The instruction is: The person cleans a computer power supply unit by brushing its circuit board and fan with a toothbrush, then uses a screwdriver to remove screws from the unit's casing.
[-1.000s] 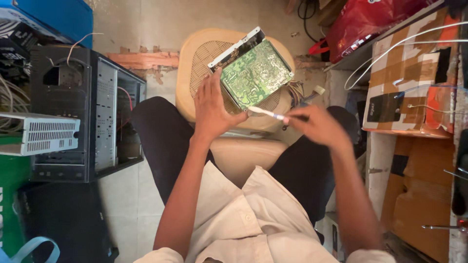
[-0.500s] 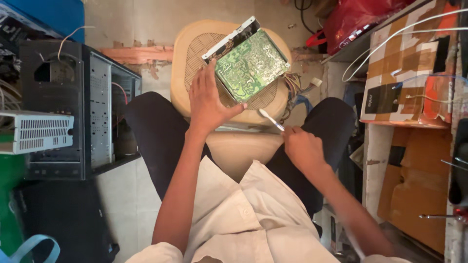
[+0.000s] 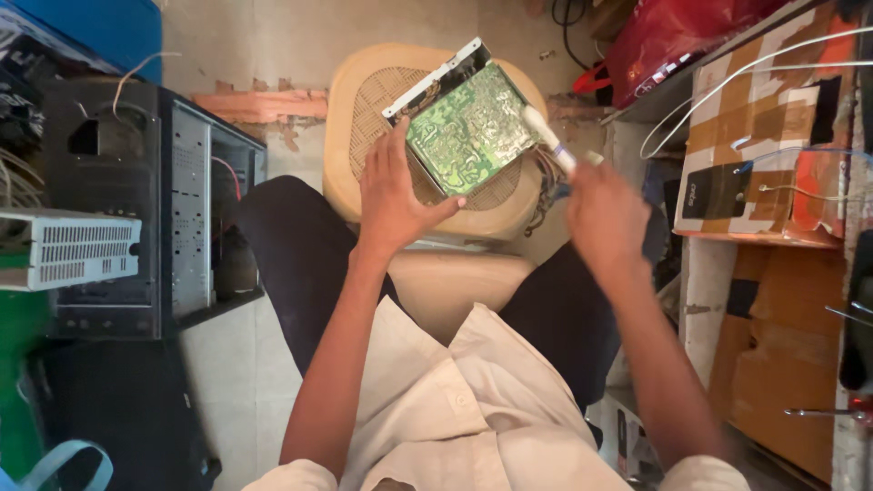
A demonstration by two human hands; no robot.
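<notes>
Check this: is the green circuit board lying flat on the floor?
No, the left hand props the green circuit board tilted on the tan stool.

a cramped electronics repair workshop: open computer case (image 3: 155, 218), bare circuit board (image 3: 468, 127), loose cables (image 3: 727, 86).
</notes>
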